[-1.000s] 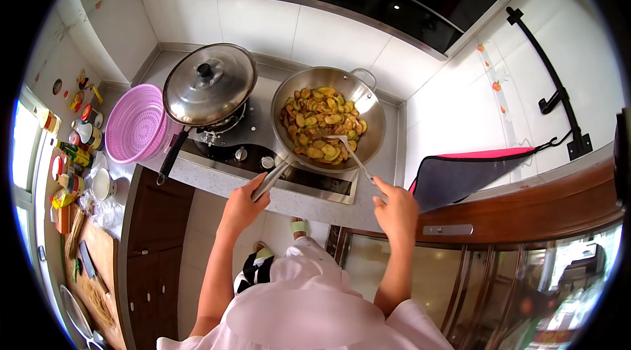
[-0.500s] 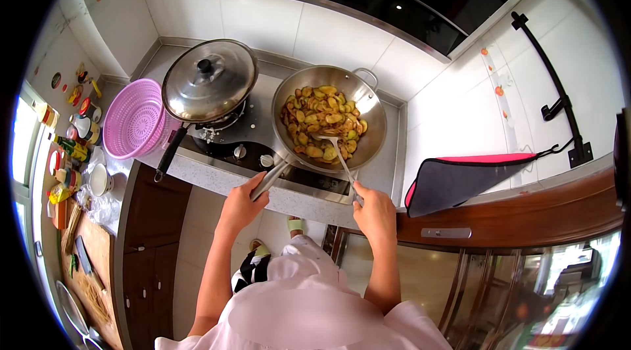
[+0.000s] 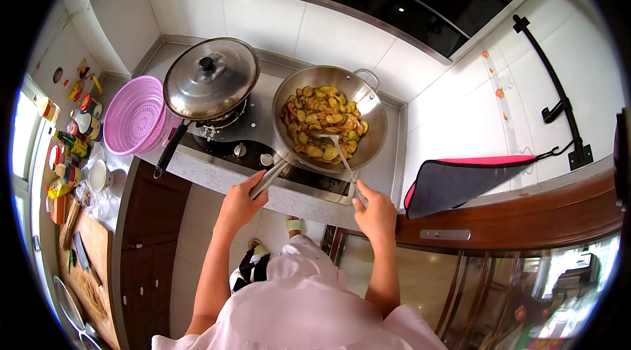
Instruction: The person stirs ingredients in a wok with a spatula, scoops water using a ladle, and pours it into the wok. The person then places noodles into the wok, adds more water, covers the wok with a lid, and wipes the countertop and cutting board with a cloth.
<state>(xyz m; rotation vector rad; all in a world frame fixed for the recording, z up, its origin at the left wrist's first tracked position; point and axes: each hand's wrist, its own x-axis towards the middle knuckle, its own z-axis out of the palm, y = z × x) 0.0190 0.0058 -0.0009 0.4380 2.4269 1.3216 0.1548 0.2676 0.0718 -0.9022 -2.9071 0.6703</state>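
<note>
A steel wok [image 3: 370,101] sits on the right side of the stove, filled in its middle with browned, sliced vegetables [image 3: 328,113] of yellow-green colour. My left hand [image 3: 242,203] is wrapped round the wok's long handle [image 3: 269,179]. In my right hand [image 3: 376,209] is the handle of a metal spatula [image 3: 344,159]. The spatula slants down into the wok, and its head is partly hidden among the slices at their near edge.
A lidded pan [image 3: 213,80] stands on the left burner, its black handle [image 3: 172,149] jutting past the counter edge. Left of it are a pink basket [image 3: 135,116], a white cup [image 3: 100,176] and a cutting board [image 3: 98,241] with a knife [image 3: 81,251]. A grey cloth [image 3: 453,186] hangs at right.
Both hands keep their grips on the wok handle and the spatula. The spatula's handle has shifted very slightly; the wok and the slices look the same. The view has moved a little.
</note>
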